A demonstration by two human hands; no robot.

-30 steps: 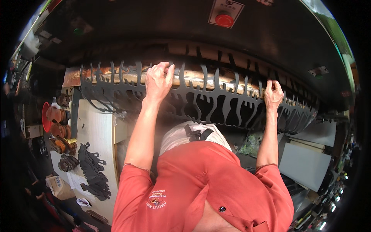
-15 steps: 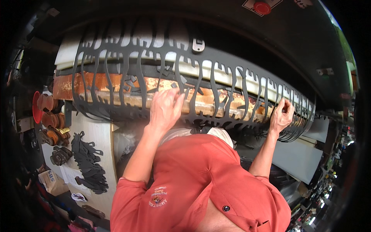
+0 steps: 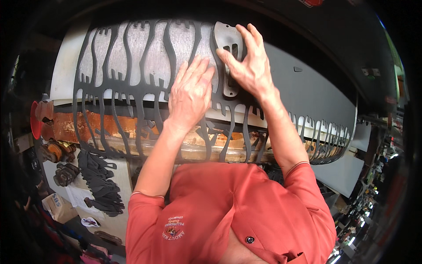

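A dark grey sheet (image 3: pixel 116 84), full of curved strap-shaped cut-outs with toothed ends, hangs over the bench edge. A silvery sole-shaped cutting die (image 3: pixel 228 35) with slots lies on it near the back. My right hand (image 3: pixel 255 70) spans the die, thumb on its left edge and fingertips on its upper right edge. My left hand (image 3: pixel 190 94) rests flat on the sheet just left of the die, fingers stretched out and holding nothing. The metal plate (image 3: pixel 136 48) shows through the cut-outs; the die's right side is partly hidden by my right hand.
A worn wooden ledge (image 3: pixel 66 127) with grey scraps runs below the sheet. At left, a side table (image 3: pixel 125 176) bears a pile of dark cut pieces (image 3: pixel 100 185) and brown bundles (image 3: pixel 57 152). A dark machine head (image 3: pixel 334 44) overhangs the back right.
Both hands have moved forward from the sheet's front part. My right hand has also come left and taken hold of the die; my left hand now lies flat on the sheet.
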